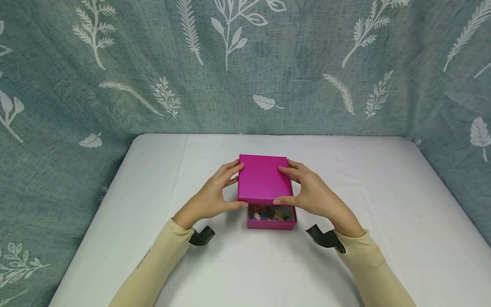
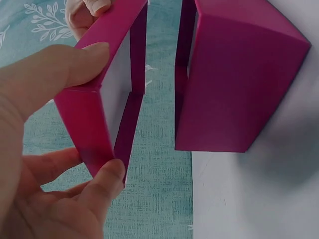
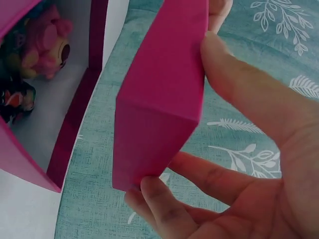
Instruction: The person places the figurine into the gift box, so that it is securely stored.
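Both hands hold a bright pink box lid (image 1: 264, 178) above a matching pink box (image 1: 271, 224). My left hand (image 1: 215, 194) grips the lid's left side, thumb at the near corner and fingers along the far part. On the opposite side my right hand (image 1: 312, 192) grips it the same way. In the left wrist view a gap separates the lid (image 2: 82, 124) from the box (image 2: 239, 84). Small colourful figurines lie inside the box; a pink figurine (image 3: 47, 45) and a dark one (image 3: 17, 102) show in the right wrist view. The lid hides the box's far part.
The box stands on a table with a white cloth (image 1: 126, 238). Behind and beside the table hangs a blue-green curtain (image 1: 299, 55) with white leaf prints. Black straps (image 1: 326, 238) stick out at both wrists.
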`<state>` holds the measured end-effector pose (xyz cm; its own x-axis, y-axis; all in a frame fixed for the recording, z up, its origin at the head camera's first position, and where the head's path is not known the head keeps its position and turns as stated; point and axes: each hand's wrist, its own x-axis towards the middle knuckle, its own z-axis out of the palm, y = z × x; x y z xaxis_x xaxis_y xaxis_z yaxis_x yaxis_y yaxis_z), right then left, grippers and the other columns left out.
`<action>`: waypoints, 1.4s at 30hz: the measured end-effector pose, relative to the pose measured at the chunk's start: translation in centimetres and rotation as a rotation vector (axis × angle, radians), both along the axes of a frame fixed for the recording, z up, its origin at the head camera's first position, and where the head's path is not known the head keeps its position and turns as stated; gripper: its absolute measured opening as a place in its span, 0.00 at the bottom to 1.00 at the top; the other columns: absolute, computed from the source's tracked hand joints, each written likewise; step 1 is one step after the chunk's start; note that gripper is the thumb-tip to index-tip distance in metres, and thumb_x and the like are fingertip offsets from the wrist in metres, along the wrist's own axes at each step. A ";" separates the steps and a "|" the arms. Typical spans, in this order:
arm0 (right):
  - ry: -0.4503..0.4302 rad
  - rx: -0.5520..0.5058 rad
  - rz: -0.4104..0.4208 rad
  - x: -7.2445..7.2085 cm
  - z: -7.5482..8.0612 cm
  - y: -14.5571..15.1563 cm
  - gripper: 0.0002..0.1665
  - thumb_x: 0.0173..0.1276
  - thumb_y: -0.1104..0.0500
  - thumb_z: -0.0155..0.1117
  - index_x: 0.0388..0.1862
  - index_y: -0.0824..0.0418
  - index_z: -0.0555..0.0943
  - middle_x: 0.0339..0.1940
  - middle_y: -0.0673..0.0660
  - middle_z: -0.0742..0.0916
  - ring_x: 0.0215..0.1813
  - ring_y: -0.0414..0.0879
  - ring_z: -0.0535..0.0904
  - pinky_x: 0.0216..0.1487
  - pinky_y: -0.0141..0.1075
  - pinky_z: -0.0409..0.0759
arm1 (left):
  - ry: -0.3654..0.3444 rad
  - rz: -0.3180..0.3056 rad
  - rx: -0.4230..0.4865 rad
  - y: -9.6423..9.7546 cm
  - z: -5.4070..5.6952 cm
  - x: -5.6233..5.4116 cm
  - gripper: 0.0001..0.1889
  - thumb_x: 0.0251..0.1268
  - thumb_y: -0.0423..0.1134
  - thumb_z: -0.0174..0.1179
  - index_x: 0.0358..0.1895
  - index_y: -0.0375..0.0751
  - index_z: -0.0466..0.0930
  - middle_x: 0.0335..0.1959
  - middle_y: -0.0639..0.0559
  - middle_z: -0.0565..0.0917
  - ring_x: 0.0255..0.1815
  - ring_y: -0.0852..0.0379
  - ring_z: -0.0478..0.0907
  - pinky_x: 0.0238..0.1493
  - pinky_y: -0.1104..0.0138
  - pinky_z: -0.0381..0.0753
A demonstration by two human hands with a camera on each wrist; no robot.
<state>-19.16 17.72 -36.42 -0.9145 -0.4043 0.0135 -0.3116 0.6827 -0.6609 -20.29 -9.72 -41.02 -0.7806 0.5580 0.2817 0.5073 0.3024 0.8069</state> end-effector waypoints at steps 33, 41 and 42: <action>-0.084 0.203 0.114 0.4 -0.5 0.5 0.55 0.54 0.48 0.79 0.72 0.73 0.64 0.72 0.74 0.65 0.63 0.62 0.77 0.62 0.52 0.77 | -0.104 -0.012 -0.323 0.9 -0.6 1.3 0.54 0.49 0.40 0.77 0.76 0.35 0.52 0.74 0.41 0.54 0.60 0.47 0.79 0.64 0.60 0.76; -0.078 0.244 0.131 1.0 -0.1 0.4 0.52 0.53 0.51 0.80 0.70 0.72 0.66 0.71 0.71 0.66 0.61 0.60 0.76 0.60 0.51 0.78 | -0.113 -0.011 -0.427 1.6 -0.2 2.2 0.53 0.49 0.41 0.77 0.76 0.34 0.53 0.74 0.39 0.55 0.65 0.47 0.73 0.64 0.59 0.75; -0.080 0.244 0.131 1.0 -0.1 0.4 0.52 0.53 0.51 0.80 0.70 0.72 0.66 0.70 0.70 0.67 0.61 0.60 0.76 0.60 0.50 0.78 | -0.106 -0.007 -0.436 1.7 -0.2 2.2 0.52 0.49 0.41 0.77 0.76 0.34 0.54 0.74 0.39 0.55 0.65 0.47 0.72 0.64 0.59 0.75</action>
